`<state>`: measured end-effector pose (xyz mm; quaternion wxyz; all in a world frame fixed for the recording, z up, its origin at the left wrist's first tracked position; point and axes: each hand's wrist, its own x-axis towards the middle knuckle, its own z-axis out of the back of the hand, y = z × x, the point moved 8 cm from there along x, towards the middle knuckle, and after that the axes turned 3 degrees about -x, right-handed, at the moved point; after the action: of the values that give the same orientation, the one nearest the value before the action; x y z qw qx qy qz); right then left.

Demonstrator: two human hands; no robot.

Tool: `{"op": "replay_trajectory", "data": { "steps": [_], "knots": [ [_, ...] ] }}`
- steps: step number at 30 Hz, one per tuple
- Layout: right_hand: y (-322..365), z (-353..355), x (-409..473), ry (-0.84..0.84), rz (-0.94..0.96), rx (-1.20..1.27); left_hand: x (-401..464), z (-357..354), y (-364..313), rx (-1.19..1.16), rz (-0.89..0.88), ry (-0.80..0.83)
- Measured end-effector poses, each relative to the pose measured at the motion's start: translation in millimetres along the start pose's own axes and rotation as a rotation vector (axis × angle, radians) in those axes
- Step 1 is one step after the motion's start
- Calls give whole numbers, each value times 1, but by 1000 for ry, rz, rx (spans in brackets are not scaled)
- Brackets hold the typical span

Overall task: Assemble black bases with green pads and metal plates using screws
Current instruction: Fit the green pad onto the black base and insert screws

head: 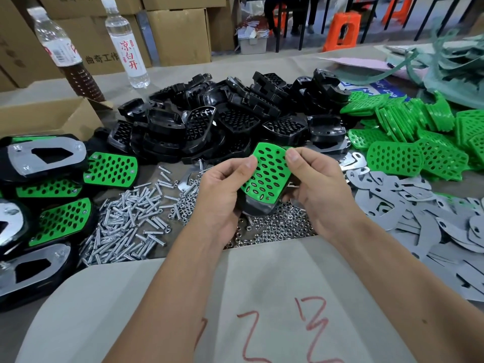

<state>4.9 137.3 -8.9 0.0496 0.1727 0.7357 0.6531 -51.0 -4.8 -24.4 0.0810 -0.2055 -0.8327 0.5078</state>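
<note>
Both hands' grip (264, 179) pinches green pad (267, 171) edges.

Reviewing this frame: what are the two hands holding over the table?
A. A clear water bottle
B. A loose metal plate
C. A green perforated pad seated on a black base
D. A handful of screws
C: the left hand and right hand both grip the green perforated pad lying on a black plastic base, thumbs on the pad's upper edge.
</note>
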Motion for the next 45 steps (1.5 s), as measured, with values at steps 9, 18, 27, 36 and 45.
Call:
{"op": "replay_trajectory", "data": {
  "steps": [9, 18, 27, 36, 45],
  "knots": [
    [1, 4, -2, 11, -12, -2, -2, 0, -1, 30, 39, -9],
    [-4, -8, 1, 95, -45, -3, -5, -1, -3, 119, -40, -80],
    [19, -15, -2, 28, 99, -432, -6, -12, 1, 206, -100, 15],
    [9, -15, -5, 125, 79, -327, -5, -13, 3, 200, -6, 87],
    [4, -8, -1, 122, 10, -60, -7, -8, 6, 187, 68, 136]
  ]
}}
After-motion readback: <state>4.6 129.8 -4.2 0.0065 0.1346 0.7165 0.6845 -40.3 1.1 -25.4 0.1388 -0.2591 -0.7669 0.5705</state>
